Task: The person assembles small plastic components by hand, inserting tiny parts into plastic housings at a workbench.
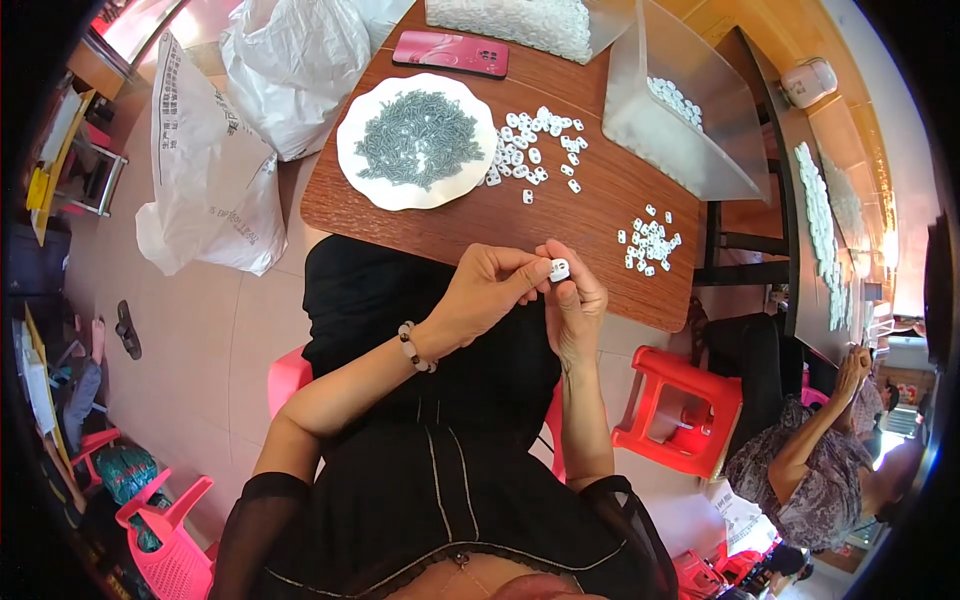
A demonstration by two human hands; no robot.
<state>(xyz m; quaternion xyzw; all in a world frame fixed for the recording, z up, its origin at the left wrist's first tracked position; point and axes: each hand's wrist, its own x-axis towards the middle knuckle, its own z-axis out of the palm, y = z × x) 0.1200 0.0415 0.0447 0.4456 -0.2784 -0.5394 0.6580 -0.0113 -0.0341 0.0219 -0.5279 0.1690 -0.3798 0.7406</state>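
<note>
Just off the front edge of the wooden table point(400, 222), my two hands meet over my lap. A small white plastic piece with dark openings point(560, 270) sits in the fingers of my right hand point(577, 305). My left hand point(490, 292), with a beaded bracelet at the wrist, pinches thumb and finger together against that piece. Whatever its fingertips hold is hidden. Beyond them stands a white scalloped plate point(355, 183) heaped with small grey metal screws point(420, 140). Loose white plastic pieces point(515, 150) lie right of the plate, and a smaller cluster point(650, 243) lies near the right corner.
A pink phone point(450, 54) lies behind the plate. Clear bins point(640, 120) with more white pieces stand at the back. White sacks point(215, 170) are on the floor at left. A red stool point(680, 410) stands at right, where another person point(815, 470) works at a second table.
</note>
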